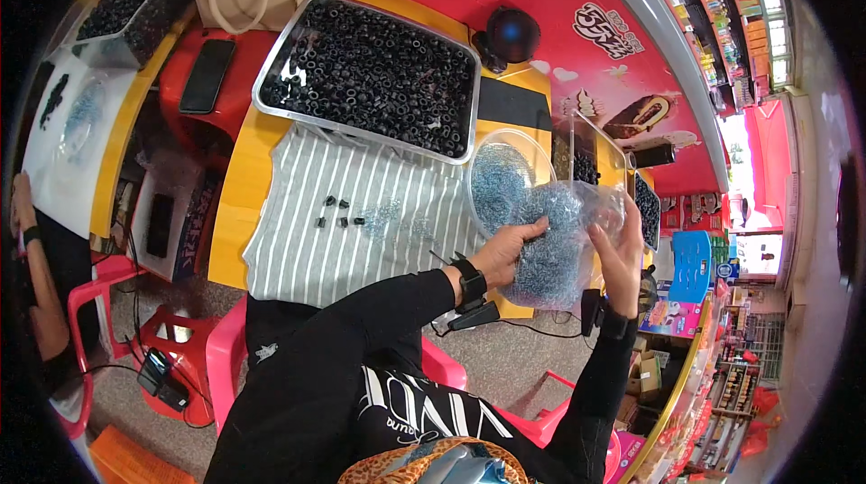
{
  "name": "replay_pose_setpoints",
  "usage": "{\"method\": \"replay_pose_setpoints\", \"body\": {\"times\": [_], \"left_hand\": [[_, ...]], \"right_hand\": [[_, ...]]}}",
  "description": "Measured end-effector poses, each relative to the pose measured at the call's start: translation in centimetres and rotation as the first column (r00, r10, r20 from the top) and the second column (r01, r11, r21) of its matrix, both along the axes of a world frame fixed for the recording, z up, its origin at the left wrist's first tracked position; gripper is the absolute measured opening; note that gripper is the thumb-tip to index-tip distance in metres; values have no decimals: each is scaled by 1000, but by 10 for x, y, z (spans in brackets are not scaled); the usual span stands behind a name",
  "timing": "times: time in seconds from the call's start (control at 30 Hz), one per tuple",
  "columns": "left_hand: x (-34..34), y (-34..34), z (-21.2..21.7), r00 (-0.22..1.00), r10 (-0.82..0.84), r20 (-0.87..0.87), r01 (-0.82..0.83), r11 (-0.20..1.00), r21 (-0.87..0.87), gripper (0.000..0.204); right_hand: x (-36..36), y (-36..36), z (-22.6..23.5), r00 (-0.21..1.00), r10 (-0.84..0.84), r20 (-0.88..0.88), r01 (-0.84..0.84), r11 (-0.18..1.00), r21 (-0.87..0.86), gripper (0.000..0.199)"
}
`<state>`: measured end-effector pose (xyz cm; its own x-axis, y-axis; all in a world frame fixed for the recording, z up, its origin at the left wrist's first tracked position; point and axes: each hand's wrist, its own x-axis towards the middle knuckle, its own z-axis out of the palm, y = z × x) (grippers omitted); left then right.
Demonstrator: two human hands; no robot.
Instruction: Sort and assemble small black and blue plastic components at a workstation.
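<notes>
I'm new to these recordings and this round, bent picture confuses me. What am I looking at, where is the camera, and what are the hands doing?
There is no machine here: a person works with two bare hands. The one picture comes from a wide-angle camera worn on the person's head, looking down, which is why straight edges curve near the rim. The black sleeves rising from the lower edge are the person's own arms.

The left hand and right hand together hold a clear plastic bag full of small bluish pieces, just off the table's right end. Beside it stands a clear bowl with more of the same pieces.

On the yellow table lies a striped cloth with a few small black rings on it. Behind it sits a metal tray heaped with black rings. A phone lies on a red stool to the left.
</notes>
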<state>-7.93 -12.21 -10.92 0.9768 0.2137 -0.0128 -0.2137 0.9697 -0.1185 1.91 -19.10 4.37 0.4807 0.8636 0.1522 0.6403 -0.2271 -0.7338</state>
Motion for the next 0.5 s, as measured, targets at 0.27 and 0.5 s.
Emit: {"method": "replay_pose_setpoints", "body": {"times": [0.27, 0.5], "left_hand": [[3, -4, 4, 1000, 27, -10, -25, 988, 153, 30], [4, -1, 3, 995, 59, 84, -62, 998, 34, 48]], "right_hand": [[8, 13, -40, 881, -99, -462, 55, 993, -108, 40], [13, 5, -57, 986, -82, 148, 81, 997, 13, 30]]}}
